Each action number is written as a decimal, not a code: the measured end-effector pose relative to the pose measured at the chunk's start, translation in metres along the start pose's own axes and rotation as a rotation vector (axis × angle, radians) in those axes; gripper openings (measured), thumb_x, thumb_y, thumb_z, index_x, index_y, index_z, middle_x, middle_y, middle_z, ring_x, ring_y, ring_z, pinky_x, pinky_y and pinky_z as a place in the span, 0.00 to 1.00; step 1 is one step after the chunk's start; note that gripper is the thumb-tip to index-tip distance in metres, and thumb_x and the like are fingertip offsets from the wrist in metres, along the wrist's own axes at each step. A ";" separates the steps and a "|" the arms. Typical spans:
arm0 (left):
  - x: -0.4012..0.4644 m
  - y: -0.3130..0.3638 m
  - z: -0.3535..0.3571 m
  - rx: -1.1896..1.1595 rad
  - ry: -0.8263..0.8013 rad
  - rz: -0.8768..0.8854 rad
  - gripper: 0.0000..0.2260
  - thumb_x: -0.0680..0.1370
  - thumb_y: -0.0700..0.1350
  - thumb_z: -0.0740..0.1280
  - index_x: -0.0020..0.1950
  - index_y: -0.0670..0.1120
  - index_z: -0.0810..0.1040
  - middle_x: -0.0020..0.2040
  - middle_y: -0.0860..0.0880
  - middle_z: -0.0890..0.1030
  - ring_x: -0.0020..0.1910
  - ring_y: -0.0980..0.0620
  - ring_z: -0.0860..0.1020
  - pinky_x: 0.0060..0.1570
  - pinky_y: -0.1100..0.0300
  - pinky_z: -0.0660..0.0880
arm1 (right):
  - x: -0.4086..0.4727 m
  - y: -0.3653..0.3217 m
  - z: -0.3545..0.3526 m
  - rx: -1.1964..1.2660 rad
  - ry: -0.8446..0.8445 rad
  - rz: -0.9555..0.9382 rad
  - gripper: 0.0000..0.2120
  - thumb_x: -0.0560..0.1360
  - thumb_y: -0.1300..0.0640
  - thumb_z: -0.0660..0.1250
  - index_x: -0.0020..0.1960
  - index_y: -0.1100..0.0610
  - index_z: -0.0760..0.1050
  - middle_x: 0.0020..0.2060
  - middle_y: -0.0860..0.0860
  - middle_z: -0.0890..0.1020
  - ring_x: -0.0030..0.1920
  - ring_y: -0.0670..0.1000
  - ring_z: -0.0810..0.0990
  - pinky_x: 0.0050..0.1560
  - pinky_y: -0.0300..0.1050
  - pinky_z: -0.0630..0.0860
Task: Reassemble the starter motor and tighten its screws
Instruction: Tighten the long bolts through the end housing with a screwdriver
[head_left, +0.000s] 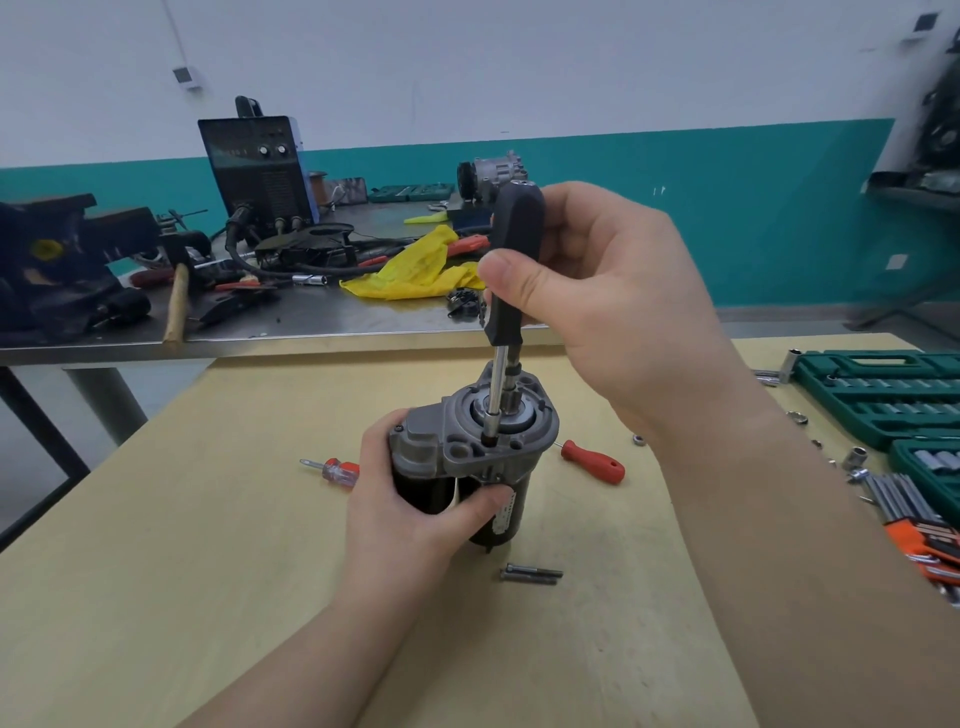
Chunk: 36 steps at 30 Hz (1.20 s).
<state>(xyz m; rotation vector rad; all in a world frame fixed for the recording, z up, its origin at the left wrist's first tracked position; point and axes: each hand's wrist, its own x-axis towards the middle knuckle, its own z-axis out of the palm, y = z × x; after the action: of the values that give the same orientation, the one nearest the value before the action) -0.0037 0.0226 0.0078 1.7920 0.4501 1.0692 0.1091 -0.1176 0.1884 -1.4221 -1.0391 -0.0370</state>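
Note:
The starter motor (470, 447) stands upright on the wooden table (208, 545), black body below and grey cast housing on top. My left hand (410, 499) grips its black body from the left and front. My right hand (613, 291) holds the black handle of a nut driver (511, 260). The driver stands upright, and its steel shaft reaches down to a screw on the housing flange. Two long bolts (531, 574) lie on the table just in front of the motor.
A clear-handled screwdriver (332, 470) lies left of the motor and a red-handled one (595, 461) lies right. A green socket set case (883, 400), loose sockets and an orange hex key set (919, 530) sit at the right. Behind is a cluttered steel bench (311, 317).

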 end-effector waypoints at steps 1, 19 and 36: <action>0.000 0.001 0.001 0.002 -0.004 0.001 0.39 0.60 0.56 0.86 0.67 0.67 0.73 0.61 0.62 0.85 0.59 0.61 0.84 0.55 0.55 0.79 | 0.000 0.000 0.000 0.001 0.021 0.007 0.10 0.72 0.47 0.76 0.52 0.46 0.81 0.42 0.45 0.87 0.47 0.51 0.88 0.52 0.57 0.86; -0.009 0.002 0.002 0.042 0.062 -0.004 0.39 0.59 0.58 0.85 0.65 0.69 0.71 0.60 0.63 0.85 0.57 0.61 0.84 0.53 0.57 0.79 | 0.000 0.002 -0.001 -0.103 -0.081 0.086 0.10 0.75 0.47 0.78 0.53 0.47 0.82 0.43 0.45 0.88 0.41 0.46 0.89 0.47 0.55 0.87; -0.008 0.004 -0.001 0.027 0.035 0.015 0.36 0.62 0.56 0.85 0.64 0.69 0.71 0.59 0.64 0.85 0.57 0.63 0.84 0.47 0.66 0.82 | -0.003 0.001 -0.004 -0.036 -0.211 0.098 0.02 0.84 0.60 0.68 0.53 0.55 0.77 0.41 0.54 0.87 0.44 0.56 0.89 0.46 0.58 0.88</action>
<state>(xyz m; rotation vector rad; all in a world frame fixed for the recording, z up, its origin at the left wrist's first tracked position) -0.0096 0.0162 0.0075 1.8051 0.4741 1.1110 0.1101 -0.1226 0.1868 -1.5322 -1.1435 0.1695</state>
